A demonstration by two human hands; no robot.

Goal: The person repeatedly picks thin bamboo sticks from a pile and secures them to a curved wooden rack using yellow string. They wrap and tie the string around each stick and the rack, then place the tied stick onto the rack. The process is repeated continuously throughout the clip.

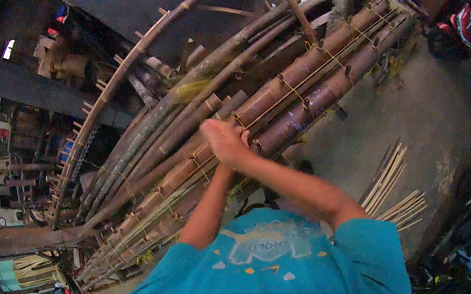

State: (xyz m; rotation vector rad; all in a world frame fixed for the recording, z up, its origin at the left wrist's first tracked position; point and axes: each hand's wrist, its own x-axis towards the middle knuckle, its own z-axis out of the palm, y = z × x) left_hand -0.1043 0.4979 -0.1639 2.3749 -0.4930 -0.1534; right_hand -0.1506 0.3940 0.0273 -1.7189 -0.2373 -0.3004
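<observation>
Two thick brown bamboo poles run diagonally side by side in front of me, the left bamboo pole [266, 98] and the darker right bamboo pole [324, 96]. Thin yellow cord [293, 89] crosses them at intervals, around short dark pegs, and a slim strip lies lengthwise between them. My forearms cross over these poles. Slightly blurred, my right hand [221, 139] is closed above the left pole, and whatever it grips is hidden. Behind it is my left hand [244, 137], mostly covered, with only a few fingertips showing over the gap between the poles.
Left of the poles lie several long bent poles [198, 72] and a curved bamboo rib [134, 54] with short pegs sticking out. Thin bamboo sticks [385, 174] rest on the concrete floor [431, 126] at right. A red-and-white object [466, 29] is at the far right.
</observation>
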